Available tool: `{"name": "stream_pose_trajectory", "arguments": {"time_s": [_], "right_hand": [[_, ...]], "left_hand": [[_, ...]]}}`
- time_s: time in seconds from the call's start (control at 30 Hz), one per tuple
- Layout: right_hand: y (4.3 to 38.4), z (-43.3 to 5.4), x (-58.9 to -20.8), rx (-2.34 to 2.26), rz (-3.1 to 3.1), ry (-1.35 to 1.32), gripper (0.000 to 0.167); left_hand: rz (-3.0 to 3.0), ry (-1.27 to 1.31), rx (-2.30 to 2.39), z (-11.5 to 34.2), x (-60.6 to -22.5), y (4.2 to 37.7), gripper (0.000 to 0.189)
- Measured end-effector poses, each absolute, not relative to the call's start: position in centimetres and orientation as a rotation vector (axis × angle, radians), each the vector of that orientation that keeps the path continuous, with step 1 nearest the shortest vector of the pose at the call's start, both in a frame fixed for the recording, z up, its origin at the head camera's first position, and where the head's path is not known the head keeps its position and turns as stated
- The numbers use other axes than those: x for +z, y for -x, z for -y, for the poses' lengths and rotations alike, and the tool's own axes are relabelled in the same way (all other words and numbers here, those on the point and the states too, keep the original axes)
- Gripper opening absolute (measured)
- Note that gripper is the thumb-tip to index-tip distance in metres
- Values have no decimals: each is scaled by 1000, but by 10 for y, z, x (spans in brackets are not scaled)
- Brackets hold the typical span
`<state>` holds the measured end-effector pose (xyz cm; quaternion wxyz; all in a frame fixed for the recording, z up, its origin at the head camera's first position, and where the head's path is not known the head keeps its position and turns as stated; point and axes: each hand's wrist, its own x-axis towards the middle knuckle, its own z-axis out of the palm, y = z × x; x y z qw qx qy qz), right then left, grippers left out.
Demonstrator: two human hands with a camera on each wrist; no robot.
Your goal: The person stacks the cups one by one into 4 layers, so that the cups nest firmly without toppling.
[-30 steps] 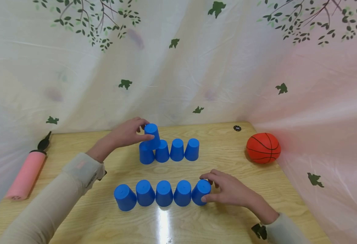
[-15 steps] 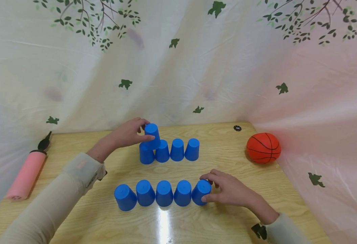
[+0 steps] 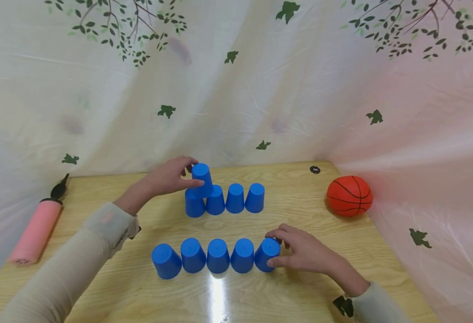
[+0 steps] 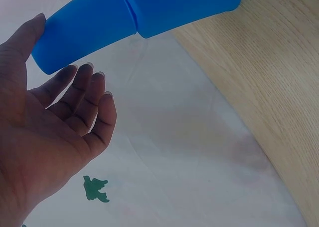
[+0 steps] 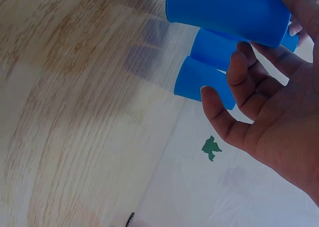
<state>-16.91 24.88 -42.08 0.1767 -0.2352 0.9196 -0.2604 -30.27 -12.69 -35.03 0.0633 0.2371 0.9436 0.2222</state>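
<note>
My left hand (image 3: 169, 176) pinches an upside-down blue cup (image 3: 201, 176) between thumb and fingers. That cup stands across the two left cups of the back row (image 3: 234, 199), and the left wrist view shows its rim against a lower cup (image 4: 187, 7). Nearer to me, several more upturned blue cups (image 3: 218, 256) form a front row. At its right end, my right hand (image 3: 301, 251) grips the last cup (image 3: 266, 255) from the side, thumb in front and fingers behind. The right wrist view shows this cup (image 5: 227, 12) close up.
An orange toy basketball (image 3: 349, 196) lies at the table's right edge, and a black chip (image 3: 315, 170) near the back right corner. On the left is a pink hand pump (image 3: 37, 231) with a black nozzle. A leaf-printed curtain (image 3: 236, 89) hangs behind the wooden table (image 3: 301, 197).
</note>
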Motion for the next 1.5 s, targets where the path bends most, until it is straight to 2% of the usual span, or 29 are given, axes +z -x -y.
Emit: {"name": "stream_pose_trajectory", "arguments": {"time_s": [0.27, 0.47, 0.6, 0.77, 0.93, 1.3, 1.5], "right_hand": [[170, -247, -422, -746, -2609, 688, 60], [171, -249, -423, -751, -2613, 712, 58], [172, -250, -421, -740, -2642, 721, 58], [173, -253, -417, -737, -2674, 673, 55], [177, -255, -414, -719, -2698, 686, 54], [193, -253, -397, -688, -2764, 740, 56], [202, -253, -383, -705, -2791, 750, 58]], "left_hand": [[-2826, -706, 678, 133, -350, 300, 73], [-2789, -647, 670, 155, -351, 295, 77], [-2788, -636, 669, 180, -357, 286, 69], [-2799, -630, 640, 205, -366, 269, 56], [-2749, -615, 655, 218, -377, 247, 51], [-2629, -649, 690, 230, -388, 202, 52], [-2554, -639, 754, 230, -400, 180, 61]]}}
